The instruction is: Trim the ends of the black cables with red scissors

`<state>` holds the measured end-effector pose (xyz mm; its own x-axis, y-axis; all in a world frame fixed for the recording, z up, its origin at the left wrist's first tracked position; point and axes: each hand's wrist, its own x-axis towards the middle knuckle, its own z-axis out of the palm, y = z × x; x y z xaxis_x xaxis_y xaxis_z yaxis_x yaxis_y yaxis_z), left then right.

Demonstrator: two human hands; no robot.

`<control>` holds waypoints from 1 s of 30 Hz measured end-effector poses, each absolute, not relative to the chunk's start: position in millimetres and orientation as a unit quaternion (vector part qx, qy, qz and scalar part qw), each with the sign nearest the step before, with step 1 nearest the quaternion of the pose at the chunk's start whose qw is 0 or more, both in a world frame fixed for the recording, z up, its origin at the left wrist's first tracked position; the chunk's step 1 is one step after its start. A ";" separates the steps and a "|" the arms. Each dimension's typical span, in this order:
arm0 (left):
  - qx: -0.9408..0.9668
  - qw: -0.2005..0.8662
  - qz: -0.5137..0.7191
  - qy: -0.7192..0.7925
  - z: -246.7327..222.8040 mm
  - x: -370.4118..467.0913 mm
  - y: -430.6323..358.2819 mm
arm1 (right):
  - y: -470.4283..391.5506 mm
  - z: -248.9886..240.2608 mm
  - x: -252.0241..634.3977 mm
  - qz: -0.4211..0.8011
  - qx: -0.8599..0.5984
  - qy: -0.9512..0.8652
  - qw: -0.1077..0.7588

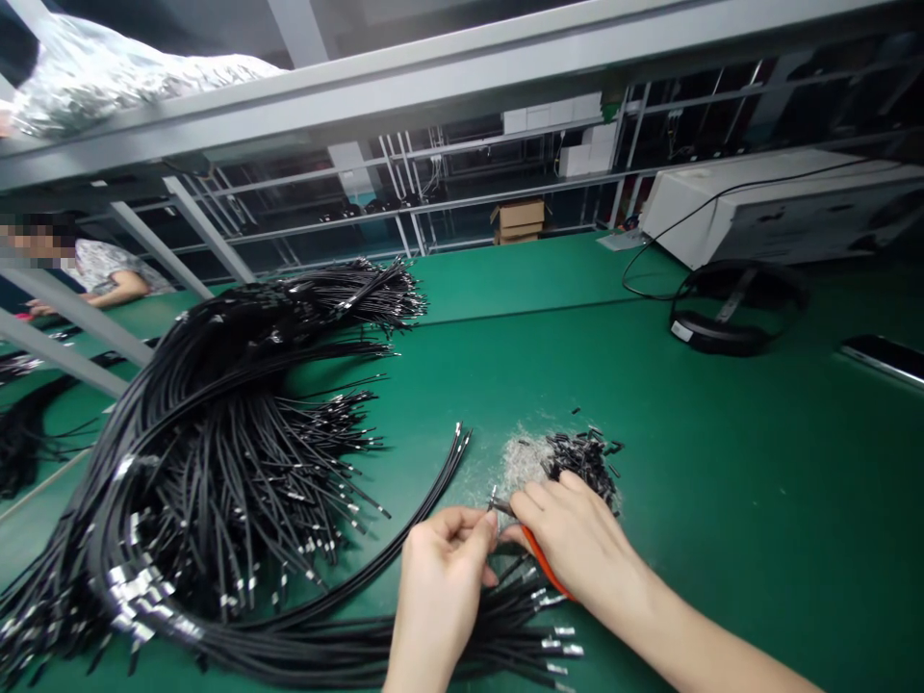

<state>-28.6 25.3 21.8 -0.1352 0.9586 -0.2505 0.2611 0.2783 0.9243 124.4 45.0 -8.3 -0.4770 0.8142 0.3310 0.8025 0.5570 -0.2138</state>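
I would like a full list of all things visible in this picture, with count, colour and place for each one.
bundle of thin black cables with metal ends: many, black, left on the table
green table mat: one, green, under everything
pile of small black cut pieces: many, black, just beyond the right hand
orange-handled cutting tool: one, orange, in the right hand
black tape reel: one, black, far right
white flat machine: one, white, far right
brown cardboard box: one, brown, background
another person: one, far left
left hand: pinching a cable end
right hand: gripping the tool
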 end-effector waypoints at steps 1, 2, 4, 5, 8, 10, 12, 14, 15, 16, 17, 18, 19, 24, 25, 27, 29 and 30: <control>0.470 0.461 0.376 0.652 22.0 -28.5 25.1 | 45.0 -8.0 124.6 0.014 -0.470 -0.859 0.200; 0.473 0.459 0.374 0.653 22.2 -28.4 24.9 | 45.0 -7.7 124.8 0.012 -0.470 -0.860 0.199; 0.480 0.454 0.368 0.655 21.9 -28.6 24.3 | 45.4 -7.5 125.1 0.009 -0.469 -0.861 0.199; 0.483 0.452 0.365 0.655 21.4 -28.7 24.0 | 45.7 -7.5 125.3 0.008 -0.467 -0.861 0.200; 0.489 0.453 0.364 0.651 18.7 -29.5 22.7 | 46.8 -8.1 126.0 0.011 -0.465 -0.863 0.198; 0.489 0.458 0.367 0.646 17.2 -29.7 21.9 | 47.0 -8.1 126.3 0.016 -0.464 -0.865 0.192; 0.485 0.463 0.370 0.644 16.9 -29.5 21.5 | 46.6 -7.1 126.4 0.021 -0.464 -0.866 0.184; 0.480 0.465 0.373 0.644 17.8 -28.8 21.5 | 46.0 -5.5 126.6 0.028 -0.465 -0.867 0.177; 0.479 0.464 0.373 0.645 18.5 -28.4 21.6 | 45.7 -4.6 126.9 0.032 -0.466 -0.867 0.173; 0.479 0.462 0.373 0.646 19.3 -28.1 21.6 | 45.5 -3.8 127.4 0.037 -0.467 -0.867 0.170; 0.481 0.459 0.371 0.648 19.9 -28.0 21.6 | 45.5 -3.2 128.1 0.044 -0.467 -0.867 0.169; 0.484 0.458 0.370 0.647 20.4 -28.1 21.5 | 45.7 -2.9 129.1 0.054 -0.467 -0.866 0.171; 0.485 0.459 0.370 0.646 20.5 -28.3 21.4 | 46.1 -2.8 130.2 0.066 -0.468 -0.863 0.179; 0.489 0.452 0.377 0.643 16.7 -31.1 20.7 | 48.2 -4.2 133.0 0.203 -0.526 -0.771 0.296; 0.494 0.445 0.373 0.647 15.3 -31.6 20.8 | 48.2 -4.3 132.2 0.259 -0.533 -0.738 0.322; 0.504 0.428 0.363 0.656 13.1 -31.9 20.8 | 47.6 -4.4 129.2 0.379 -0.520 -0.672 0.367; 0.512 0.414 0.359 0.662 12.2 -31.2 20.3 | 46.8 -4.6 125.8 0.472 -0.489 -0.618 0.395; 0.517 0.408 0.362 0.660 12.6 -30.4 19.6 | 46.4 -4.8 124.4 0.500 -0.476 -0.599 0.406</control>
<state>-30.4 19.6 12.6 -0.1331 0.9774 -0.1639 0.3869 0.2035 0.8994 124.4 46.4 -4.8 -0.2176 0.9760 0.0094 0.1645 0.0462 -0.9853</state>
